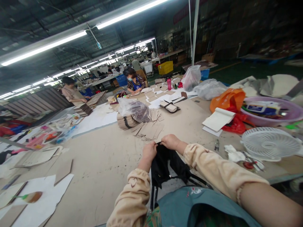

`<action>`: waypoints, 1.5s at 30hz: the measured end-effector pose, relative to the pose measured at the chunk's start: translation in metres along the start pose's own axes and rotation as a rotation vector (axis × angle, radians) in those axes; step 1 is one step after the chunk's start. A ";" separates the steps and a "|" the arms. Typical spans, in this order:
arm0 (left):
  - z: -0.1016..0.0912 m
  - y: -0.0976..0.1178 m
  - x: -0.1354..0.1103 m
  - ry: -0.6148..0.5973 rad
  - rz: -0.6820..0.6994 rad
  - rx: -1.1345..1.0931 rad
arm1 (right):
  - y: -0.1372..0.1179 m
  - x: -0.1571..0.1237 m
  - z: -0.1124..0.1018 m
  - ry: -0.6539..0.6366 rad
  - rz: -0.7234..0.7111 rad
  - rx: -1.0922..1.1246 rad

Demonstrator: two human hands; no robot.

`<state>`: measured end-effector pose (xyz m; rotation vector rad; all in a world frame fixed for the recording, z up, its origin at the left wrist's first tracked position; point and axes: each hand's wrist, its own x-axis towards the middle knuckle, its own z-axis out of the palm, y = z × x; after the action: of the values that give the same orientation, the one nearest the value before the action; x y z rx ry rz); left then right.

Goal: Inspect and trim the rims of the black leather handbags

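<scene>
A black fabric bag (165, 167) with thin straps hangs over the near edge of the worktable (104, 157) onto my lap. My left hand (148, 152) is closed on its top edge at the left. My right hand (170, 142) grips the same edge just to the right. Both wrists wear beige sleeve covers. A loose pile of grey card pieces (148, 129) lies just beyond my hands.
A bundled card stack with a plastic bag (132, 115) sits farther back. At right are a white fan (271, 143), a purple basin (272, 112), an orange bag (227, 99) and a notepad (217, 119). Card sheets and paper (42, 192) lie at left. Two people work at the table's far end.
</scene>
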<state>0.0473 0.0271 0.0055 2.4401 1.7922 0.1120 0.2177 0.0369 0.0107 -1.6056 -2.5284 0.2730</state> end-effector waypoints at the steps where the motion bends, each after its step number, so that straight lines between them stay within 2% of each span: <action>1: 0.000 0.000 0.000 -0.003 0.001 0.006 | 0.000 0.000 0.000 -0.001 0.002 -0.006; 9: 0.003 0.002 -0.001 -0.001 0.009 0.024 | 0.008 -0.002 0.004 -0.028 0.012 0.003; 16: 0.004 0.005 -0.002 0.039 -0.008 0.013 | 0.009 0.000 0.008 -0.057 0.126 0.000; 20: 0.004 0.002 -0.003 0.006 -0.016 -0.026 | 0.006 0.002 0.007 -0.062 0.152 -0.001; 26: 0.004 0.002 -0.003 -0.011 -0.047 0.014 | 0.007 -0.001 0.006 -0.047 0.145 0.033; 32: 0.003 0.006 -0.002 -0.026 -0.090 0.023 | 0.006 -0.010 0.004 -0.019 0.041 0.103; 39: 0.004 0.005 -0.001 -0.013 -0.092 0.031 | -0.004 -0.002 0.005 -0.016 0.110 0.034; 45: 0.002 0.007 0.000 -0.021 -0.137 0.014 | -0.009 0.003 0.002 -0.013 0.097 0.001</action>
<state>0.0539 0.0253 0.0041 2.3093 1.9510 0.0626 0.2080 0.0354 0.0105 -1.7338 -2.4635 0.2959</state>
